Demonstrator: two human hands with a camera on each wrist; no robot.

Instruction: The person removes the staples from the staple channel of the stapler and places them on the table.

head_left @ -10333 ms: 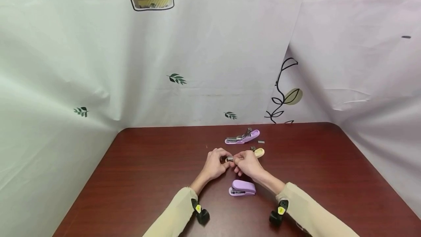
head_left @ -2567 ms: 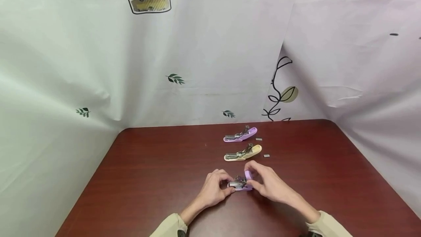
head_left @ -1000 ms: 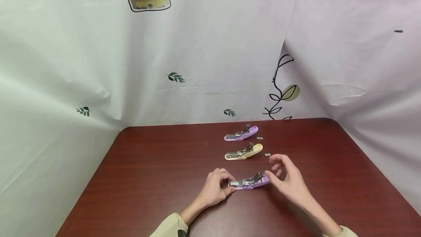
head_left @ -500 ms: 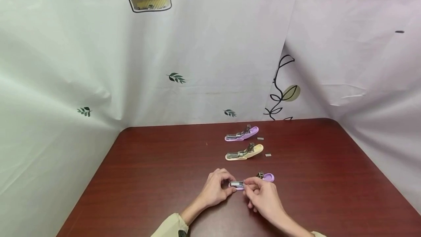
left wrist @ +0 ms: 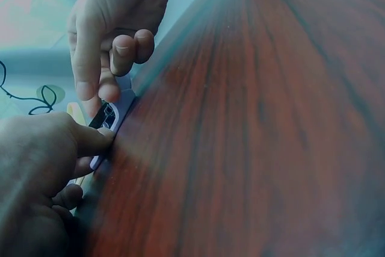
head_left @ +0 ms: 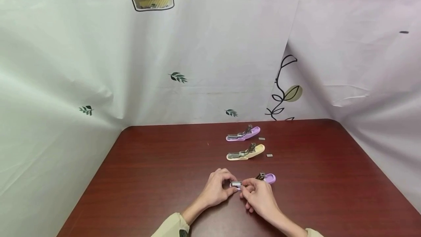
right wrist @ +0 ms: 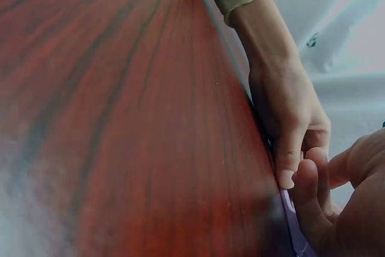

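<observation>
In the head view a small purple stapler (head_left: 269, 178) lies opened flat near the middle of the table, its top cover swung back to the right. My left hand (head_left: 217, 189) grips its front end between thumb and fingers. My right hand (head_left: 260, 195) has thumb and forefinger pinched together at the metal staple channel (head_left: 236, 184). Its other fingers are curled, and the hand covers the stapler's middle. Whether a loose strip of staples is between these fingertips I cannot tell. The left wrist view shows the purple edge (left wrist: 123, 109) between both hands; the right wrist view shows it (right wrist: 292, 221) under the fingers.
Farther back lie a yellow stapler (head_left: 251, 153) and another purple stapler (head_left: 245, 135), both opened flat. A short grey staple strip (head_left: 269, 155) lies right of the yellow one, another strip (head_left: 261, 138) right of the far purple one. A white patterned cloth (head_left: 210, 46) hangs behind the brown table (head_left: 158, 164).
The near purple stapler has been opened out flat. My right hand let go of its cover, came left to the staple channel and has shifted slightly left since. My left hand has kept its grip.
</observation>
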